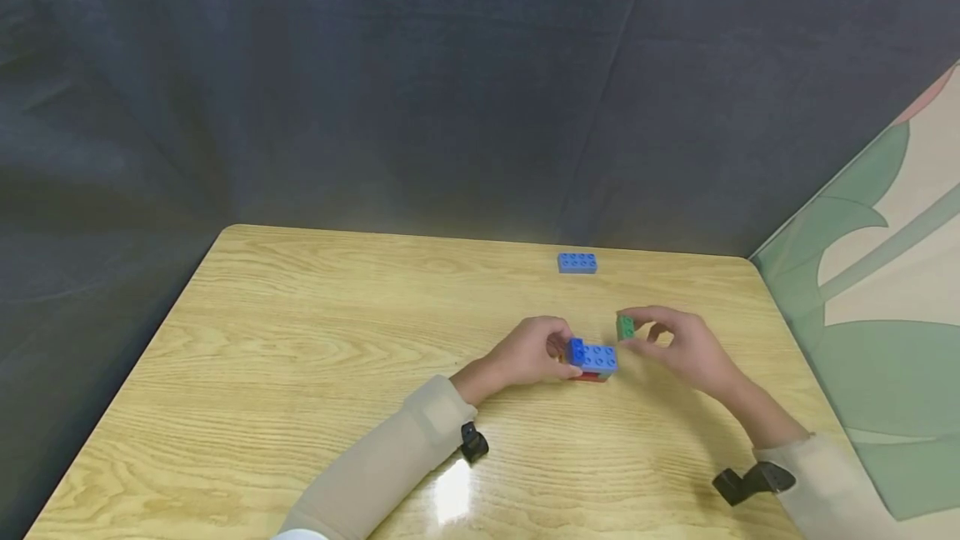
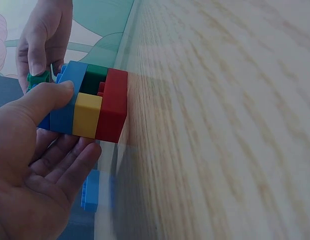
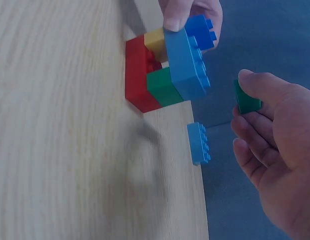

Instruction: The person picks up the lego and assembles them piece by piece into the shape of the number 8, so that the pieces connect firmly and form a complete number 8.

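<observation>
The brick structure (image 1: 600, 359) is gripped at its left end by the left hand (image 1: 534, 354), thumb on the near side and fingers reaching round behind. This hold probably serves to steady the piece, and it leaves the studs on the right half of the top uncovered. The right hand (image 1: 684, 348) pinches a small green brick (image 1: 626, 328) between thumb and fingers; gripped by its sides, with the studs up and free, the brick seems held so that its underside is free as well.

The structure thus lies within the left hand's grasp, and just left of the right hand's fingertips, with a narrow gap between it and the small green brick. It appears to stand upright on the counter (image 1: 337, 332). A red brick (image 3: 137, 75) forms the base; a yellow block (image 2: 87, 114) and a green block (image 3: 165, 87) stand on its two ends with a gap between them, a long blue brick (image 3: 181, 65) bridges both, and a dark blue brick (image 1: 576, 351) sits on top at the left end.

Farther out, a loose blue brick (image 1: 577, 263) lies studs up near the counter's back edge, well apart from both hands. Beyond hangs dark cloth (image 1: 412, 90), with a leaf-patterned panel (image 1: 900, 390) on the right.
</observation>
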{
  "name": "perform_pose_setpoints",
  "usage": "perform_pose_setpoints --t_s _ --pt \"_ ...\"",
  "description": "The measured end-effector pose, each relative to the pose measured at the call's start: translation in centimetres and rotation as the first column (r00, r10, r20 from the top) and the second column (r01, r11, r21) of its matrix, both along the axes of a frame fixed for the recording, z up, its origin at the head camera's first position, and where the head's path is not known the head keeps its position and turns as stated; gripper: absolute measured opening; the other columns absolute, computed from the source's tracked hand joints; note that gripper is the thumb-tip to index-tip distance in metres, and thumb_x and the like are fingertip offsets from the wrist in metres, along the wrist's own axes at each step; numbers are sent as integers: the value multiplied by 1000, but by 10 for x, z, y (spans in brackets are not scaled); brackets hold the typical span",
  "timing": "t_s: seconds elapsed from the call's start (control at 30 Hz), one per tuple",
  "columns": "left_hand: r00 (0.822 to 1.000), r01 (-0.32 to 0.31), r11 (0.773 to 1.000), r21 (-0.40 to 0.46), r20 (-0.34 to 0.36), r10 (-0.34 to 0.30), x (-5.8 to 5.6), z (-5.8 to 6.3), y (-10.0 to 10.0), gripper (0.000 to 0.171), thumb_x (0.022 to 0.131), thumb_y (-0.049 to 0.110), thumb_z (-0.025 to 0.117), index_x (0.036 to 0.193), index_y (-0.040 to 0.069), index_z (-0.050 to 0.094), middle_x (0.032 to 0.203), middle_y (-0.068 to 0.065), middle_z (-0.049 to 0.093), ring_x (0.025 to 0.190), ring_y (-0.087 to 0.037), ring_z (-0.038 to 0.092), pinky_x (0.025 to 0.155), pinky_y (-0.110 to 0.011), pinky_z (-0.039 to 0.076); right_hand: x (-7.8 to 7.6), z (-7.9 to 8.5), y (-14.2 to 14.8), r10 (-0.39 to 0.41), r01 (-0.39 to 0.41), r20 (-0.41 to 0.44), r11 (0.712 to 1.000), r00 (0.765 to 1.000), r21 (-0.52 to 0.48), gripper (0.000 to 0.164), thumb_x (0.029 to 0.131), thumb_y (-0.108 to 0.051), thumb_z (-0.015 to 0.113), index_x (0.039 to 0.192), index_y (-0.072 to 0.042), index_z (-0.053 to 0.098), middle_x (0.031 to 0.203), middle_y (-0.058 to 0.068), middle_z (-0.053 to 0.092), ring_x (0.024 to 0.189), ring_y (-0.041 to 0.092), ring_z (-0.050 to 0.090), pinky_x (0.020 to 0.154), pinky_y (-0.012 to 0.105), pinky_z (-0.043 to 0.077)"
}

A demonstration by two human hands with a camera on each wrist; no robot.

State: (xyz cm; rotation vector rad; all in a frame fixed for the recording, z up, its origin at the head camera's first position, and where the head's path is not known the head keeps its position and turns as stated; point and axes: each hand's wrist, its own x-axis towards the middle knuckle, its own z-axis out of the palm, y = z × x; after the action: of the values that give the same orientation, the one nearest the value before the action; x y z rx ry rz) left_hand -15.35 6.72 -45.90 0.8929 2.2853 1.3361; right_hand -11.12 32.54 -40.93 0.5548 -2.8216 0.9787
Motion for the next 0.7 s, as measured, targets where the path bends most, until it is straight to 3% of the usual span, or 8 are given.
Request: perform_pose_setpoints --t_s 0.1,0.37,0.7 --pt "1000 0 1000 0 6 0 0 0 -1 28 84 18 86 103 9 67 102 4 67 89 -7 65 77 -15 52 5 -1 -2 13 -13 18 1000 1000 -7 34 87 -7 80 121 -7 73 117 9 73 87 22 65 71 32 55" --pt "1000 10 1000 6 -4 -10 0 -1 -1 27 85 18 85 102 10 67 100 6 66 88 -7 65 77 -15 52 12 -10 -5 66 -66 19 997 998 -36 35 85 -6 82 119 -7 73 113 4 74 85 15 64 69 28 54" --pt "1000 4 1000 -2 7 -4 0 1 -1 26 85 19 85 103 11 68 99 7 67 88 -6 65 78 -16 52 14 -17 -5 92 -90 39 995 995 -43 36 85 -6 82 119 -5 73 114 6 73 84 16 63 66 27 53"
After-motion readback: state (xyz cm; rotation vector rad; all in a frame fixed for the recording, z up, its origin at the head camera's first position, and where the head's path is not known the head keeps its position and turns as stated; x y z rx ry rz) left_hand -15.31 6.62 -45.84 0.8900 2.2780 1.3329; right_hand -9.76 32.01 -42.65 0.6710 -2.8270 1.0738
